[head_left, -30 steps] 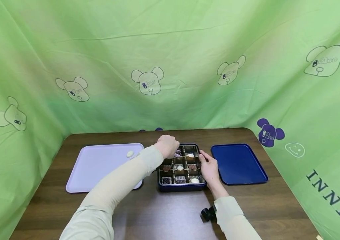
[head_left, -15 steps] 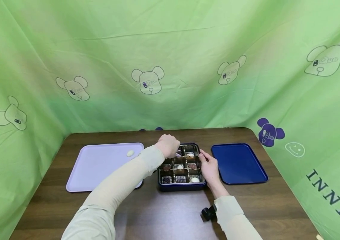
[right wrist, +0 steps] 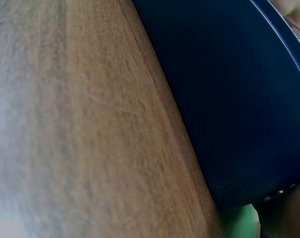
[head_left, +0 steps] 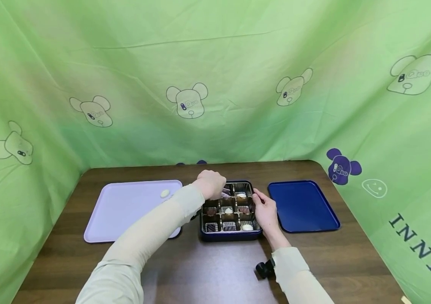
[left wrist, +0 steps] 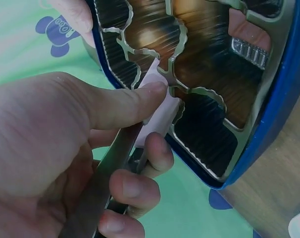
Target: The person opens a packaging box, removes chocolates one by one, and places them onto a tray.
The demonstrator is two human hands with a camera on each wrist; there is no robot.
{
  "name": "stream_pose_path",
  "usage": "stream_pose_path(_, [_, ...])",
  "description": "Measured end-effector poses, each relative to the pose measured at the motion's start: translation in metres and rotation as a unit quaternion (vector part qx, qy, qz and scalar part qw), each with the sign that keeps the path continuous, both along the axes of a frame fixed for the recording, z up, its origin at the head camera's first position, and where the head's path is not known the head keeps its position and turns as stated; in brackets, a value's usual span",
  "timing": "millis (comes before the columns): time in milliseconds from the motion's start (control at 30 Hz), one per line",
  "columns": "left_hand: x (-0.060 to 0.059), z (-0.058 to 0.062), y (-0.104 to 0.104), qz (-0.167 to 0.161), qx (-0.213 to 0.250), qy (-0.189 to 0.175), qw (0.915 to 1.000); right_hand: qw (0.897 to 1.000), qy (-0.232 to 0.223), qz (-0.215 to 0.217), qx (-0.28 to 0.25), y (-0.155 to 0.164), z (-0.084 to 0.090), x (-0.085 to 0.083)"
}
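At the centre of the head view, the left hand reaches over the far left corner of the chocolate box, fingers curled. The right hand grips the box's right rim. Only the left wrist view shows what the left hand grasps: metal tongs pinching a pale pink piece over a gold compartment. The right wrist view shows just the box's dark wall and the table.
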State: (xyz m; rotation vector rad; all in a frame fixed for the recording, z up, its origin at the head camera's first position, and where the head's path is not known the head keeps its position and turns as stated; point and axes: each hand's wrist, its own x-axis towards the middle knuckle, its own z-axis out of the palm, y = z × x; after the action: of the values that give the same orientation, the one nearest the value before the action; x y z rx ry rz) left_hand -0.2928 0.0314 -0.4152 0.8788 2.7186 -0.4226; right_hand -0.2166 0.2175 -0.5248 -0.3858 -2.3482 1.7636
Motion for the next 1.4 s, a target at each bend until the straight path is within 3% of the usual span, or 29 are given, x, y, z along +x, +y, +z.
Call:
stream_pose_path(467, [-0.001,0.013,-0.019,0.027,0.062,-0.004,0.9977,1.0,0.004,-0.004,-0.003,-0.001,-0.001,0.0])
stream_pose_path(733, [0.003,0.031,-0.028,0.016,0.082,0.026,0.9962,1.0,0.003,-0.007,-0.007,-0.001,-0.002,0.0])
stream_pose_path(1400, [0.009,0.045,-0.065,0.031,0.132,0.066,0.9886,1.0,0.007,-0.004,-0.009,0.001,-0.004,-0.001])
